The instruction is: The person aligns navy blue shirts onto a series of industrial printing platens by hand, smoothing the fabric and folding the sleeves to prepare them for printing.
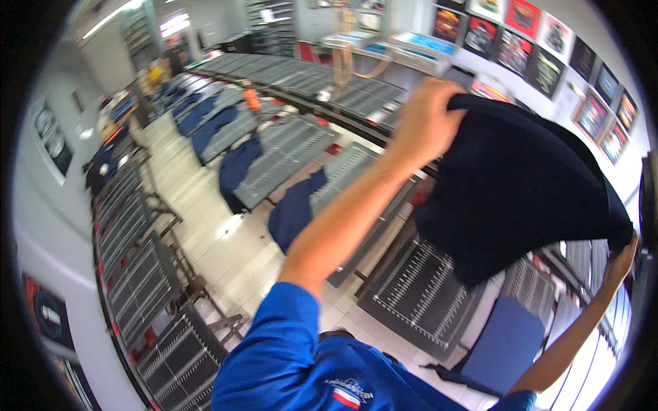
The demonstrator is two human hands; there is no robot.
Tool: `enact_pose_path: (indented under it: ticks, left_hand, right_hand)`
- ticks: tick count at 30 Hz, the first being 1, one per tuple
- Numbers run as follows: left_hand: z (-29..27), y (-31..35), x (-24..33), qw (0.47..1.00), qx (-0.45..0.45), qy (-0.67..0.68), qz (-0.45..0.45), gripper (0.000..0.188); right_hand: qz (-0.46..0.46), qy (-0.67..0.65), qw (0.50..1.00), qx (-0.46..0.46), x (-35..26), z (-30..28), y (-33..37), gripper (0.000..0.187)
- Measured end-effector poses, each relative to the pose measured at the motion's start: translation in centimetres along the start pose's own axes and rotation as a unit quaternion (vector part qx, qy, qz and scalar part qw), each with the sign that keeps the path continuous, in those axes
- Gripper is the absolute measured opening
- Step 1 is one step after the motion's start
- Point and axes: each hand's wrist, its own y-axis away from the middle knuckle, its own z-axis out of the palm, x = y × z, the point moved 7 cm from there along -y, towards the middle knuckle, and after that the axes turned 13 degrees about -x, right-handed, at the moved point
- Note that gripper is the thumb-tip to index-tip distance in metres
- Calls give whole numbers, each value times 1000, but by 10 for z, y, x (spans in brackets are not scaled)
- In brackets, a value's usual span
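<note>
A dark navy shirt (528,178) hangs stretched between my two raised hands. My left hand (432,123) is closed on its upper left edge, and my right hand (622,257) grips its right end, partly hidden by the cloth. Below the shirt lies a dark grey board (432,305) with white ruler-like marks, part of it covered from sight by the hanging fabric. Beside that board on the right, a blue cloth piece (504,346) is draped over another board.
More grey marked boards (284,154) run in a row to the far left, several with navy shirts (298,212) hanging off their ends. Another rack of boards (181,359) lines the left wall. Framed screens (421,48) stand at the back, under posters (514,51).
</note>
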Motion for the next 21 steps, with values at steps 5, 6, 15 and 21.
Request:
enact_pose_path:
  ticks: [5, 6, 15, 21]
  left_hand:
    - [-32, 129, 21, 961, -172, 180, -122, 35]
    - [-38, 157, 26, 960, -207, 128, -135, 39]
    - [24, 426, -33, 863, -379, 41, -332, 40]
    - [41, 531, -46, 614, -664, 195, -379, 69]
  right_hand:
    - [173, 209, 962, 5, -28, 34, 191, 29]
    - [191, 187, 963, -25, -38, 77, 221, 28]
    - [400, 225, 881, -111, 8, 196, 440, 40]
    - [568, 134, 705, -404, 34, 203, 559, 36]
